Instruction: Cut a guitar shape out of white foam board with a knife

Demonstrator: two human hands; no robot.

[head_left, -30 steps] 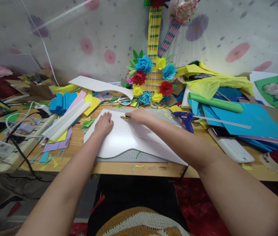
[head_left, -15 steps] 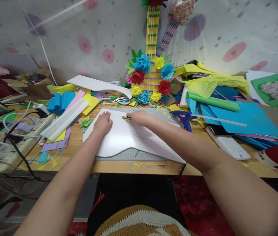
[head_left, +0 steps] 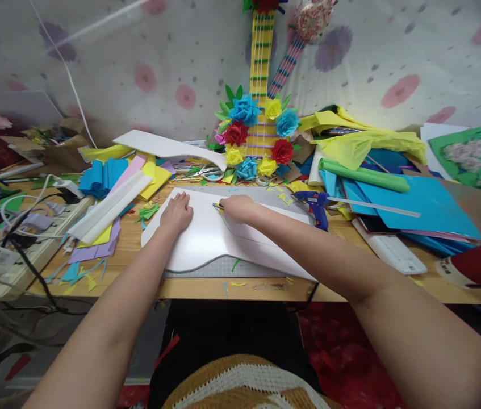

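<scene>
A white foam board (head_left: pixel 197 238) with a curved front edge lies over a grey cutting mat (head_left: pixel 240 268) on the wooden table. My left hand (head_left: pixel 176 212) rests flat on the board's left part, fingers stretched out. In my right hand (head_left: pixel 237 209) is a utility knife (head_left: pixel 218 205), its tip at the board's surface near the middle. A thin line runs over the board from near the knife towards the right, partly under my right forearm. The fingers of my right hand are wrapped round the handle, which is mostly hidden.
Behind the board stands a yellow paper guitar (head_left: pixel 261 85) with paper flowers. A blue glue gun (head_left: pixel 314 205) lies to the right, before blue sheets (head_left: pixel 427 204). Scissors (head_left: pixel 208 172) and a cut white piece (head_left: pixel 159 145) lie behind. A power strip (head_left: pixel 40 244) is left, a red-white cup (head_left: pixel 479 264) right.
The view has shifted slightly. My right hand and the knife have hardly moved against the board, and my left hand stays pressed in the same place.
</scene>
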